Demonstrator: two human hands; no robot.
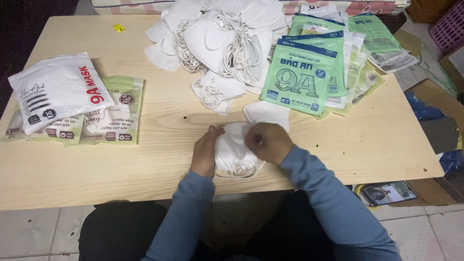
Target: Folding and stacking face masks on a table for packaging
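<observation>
Gripping a small stack of folded white fabric face masks (235, 150), both hands meet at the near-centre of the pale wooden worktop (367, 145). Left hand (205, 151): fingers curled against the stack's 9 o'clock edge, thumb up near its top, partly closed around the side. Right hand (268, 142): fingers bent and pressed down on the stack's 2 o'clock corner, closed onto the fabric. White elastic ear loops (238, 170) spill out beneath the stack at 6 o'clock. Both forearms wear blue-grey long sleeves (323, 193).

Just beyond the right hand, at 12 o'clock, a single flat white mask (267, 112) lies touching the stack. Farther out at 12 o'clock, a large loose heap of white masks with tangled loops (217, 38) covers the far middle of the worktop.

At 1 to 2 o'clock from the hands: an overlapping fan of green-and-blue printed plastic pouches (302, 77), with clear empty sleeves (360, 72) under and beside them.

At 9 to 10 o'clock, well apart from the hands: a white plastic mask pack with red lettering (58, 89) resting on top of pale green filled packs (113, 113) laid side by side.

A small yellow scrap (119, 28) sits near the far left edge at 11 o'clock.

Off the worktop at 4 o'clock, a phone with a lit screen (389, 192) lies on the floor beside flattened cardboard (435, 92).
</observation>
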